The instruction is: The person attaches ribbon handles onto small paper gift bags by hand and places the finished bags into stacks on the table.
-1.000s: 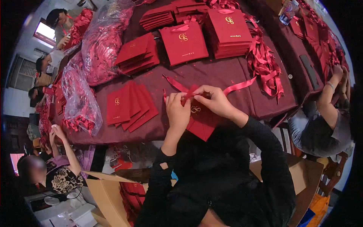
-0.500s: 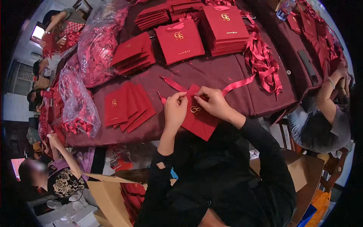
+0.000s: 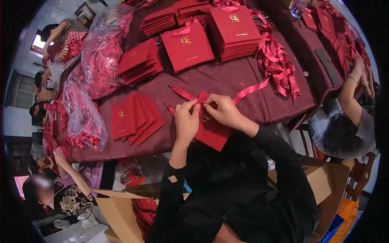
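A flat red paper bag [image 3: 212,137] with a gold monogram is tilted at the table's near edge. My left hand [image 3: 187,122] pinches its top left edge, fingers closed. Close beside it, my right hand [image 3: 227,114] is closed at the same top edge, thumb and forefinger pinched together; the fingers cover what lies between them. Pink-red ribbon ends [image 3: 181,92] lie beyond my left hand. Another ribbon length [image 3: 252,90] runs from behind my right hand towards a ribbon heap [image 3: 279,67].
Flat red bags [image 3: 137,117] lie fanned to the left. Bag stacks [image 3: 235,30] stand at the back, beside a clear plastic sack of ribbons [image 3: 101,56]. A cardboard box [image 3: 119,210] with red bags is below left. Several people work around; one person's arm [image 3: 350,97] is at right.
The view has shifted slightly. My right hand has drawn in closer to my left at the bag's top edge. The bag remains in my hands.
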{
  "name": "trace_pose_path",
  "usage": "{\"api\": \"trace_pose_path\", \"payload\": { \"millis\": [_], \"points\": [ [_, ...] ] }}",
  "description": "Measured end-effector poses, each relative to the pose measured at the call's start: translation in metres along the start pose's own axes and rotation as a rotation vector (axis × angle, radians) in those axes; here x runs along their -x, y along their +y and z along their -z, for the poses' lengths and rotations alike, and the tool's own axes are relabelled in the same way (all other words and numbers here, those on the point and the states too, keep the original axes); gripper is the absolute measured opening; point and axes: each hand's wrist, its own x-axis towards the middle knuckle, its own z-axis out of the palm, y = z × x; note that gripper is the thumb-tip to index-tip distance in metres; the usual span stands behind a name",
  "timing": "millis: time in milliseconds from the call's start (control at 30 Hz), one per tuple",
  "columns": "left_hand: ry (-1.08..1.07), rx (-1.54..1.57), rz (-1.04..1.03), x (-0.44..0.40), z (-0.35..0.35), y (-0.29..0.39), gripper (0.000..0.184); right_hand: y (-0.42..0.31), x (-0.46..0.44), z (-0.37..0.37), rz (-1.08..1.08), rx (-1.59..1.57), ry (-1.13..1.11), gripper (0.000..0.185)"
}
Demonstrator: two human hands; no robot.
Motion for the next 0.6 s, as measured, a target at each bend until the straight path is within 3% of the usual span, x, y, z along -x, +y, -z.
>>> {"api": "trace_pose_path", "payload": {
  "millis": [267,333,400,433,567,600],
  "points": [
    [0.029,-0.040,-0.153,0.001,0.003,0.006,0.019,-0.007,-0.004,-0.010,-0.023,0.154,0.038,0.009],
    [-0.042,0.080,-0.090,0.000,0.009,0.006,0.020,-0.003,-0.002,-0.011,0.056,0.138,0.056,0.008],
    [-0.247,0.402,0.102,-0.009,0.019,-0.013,0.023,-0.004,0.000,-0.006,0.077,0.089,-0.003,0.009],
    [-0.461,0.584,0.311,-0.020,0.031,-0.018,0.026,-0.004,0.001,-0.005,0.092,0.038,-0.063,0.009],
    [-0.612,0.404,0.243,-0.031,0.041,-0.010,0.026,-0.003,0.000,-0.006,0.117,0.035,-0.076,0.008],
    [-0.515,0.264,0.039,-0.032,0.036,-0.012,0.024,-0.002,0.001,-0.006,0.113,0.023,-0.078,0.008]
  ]
}}
